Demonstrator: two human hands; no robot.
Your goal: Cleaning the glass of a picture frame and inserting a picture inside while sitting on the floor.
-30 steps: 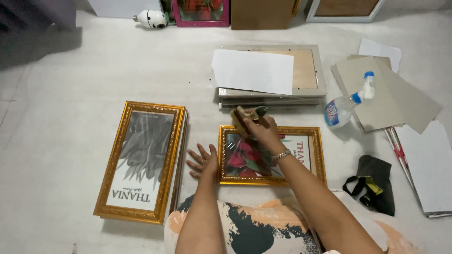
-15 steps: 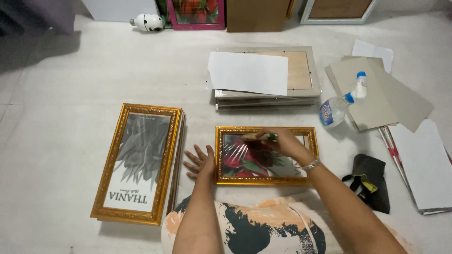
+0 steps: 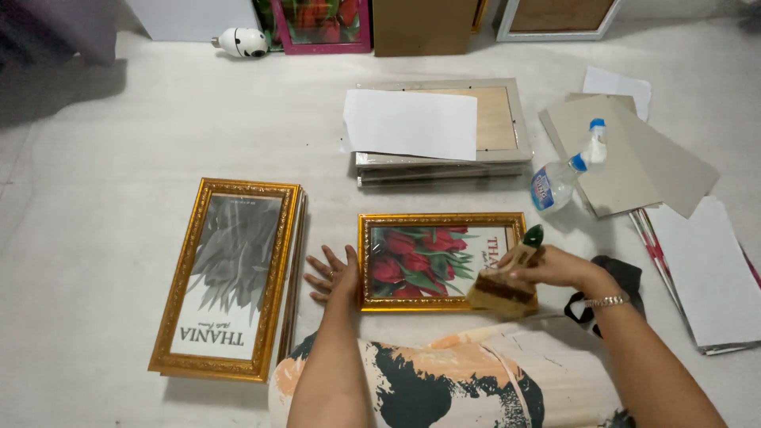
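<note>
A gold-framed picture of red tulips (image 3: 428, 257) lies flat on the white floor in front of me. My left hand (image 3: 331, 273) rests open on the floor against the frame's left edge, fingers spread. My right hand (image 3: 555, 267) is shut on a wide brush (image 3: 507, 281) with a green-tipped handle, its tan bristles lying on the frame's lower right corner. A bracelet shows on my right wrist.
A stack of gold frames (image 3: 226, 277) with a grey leaf print lies at the left. A pile of pale frames (image 3: 499, 119) under a white sheet (image 3: 408, 123) sits behind. A spray bottle (image 3: 563, 178), grey boards (image 3: 634, 150), papers (image 3: 705, 269) and a black item (image 3: 626, 273) lie at the right.
My right hand has swept the brush from the frame's top left edge across the glass to its lower right corner. My left hand has stayed at the frame's left edge.
</note>
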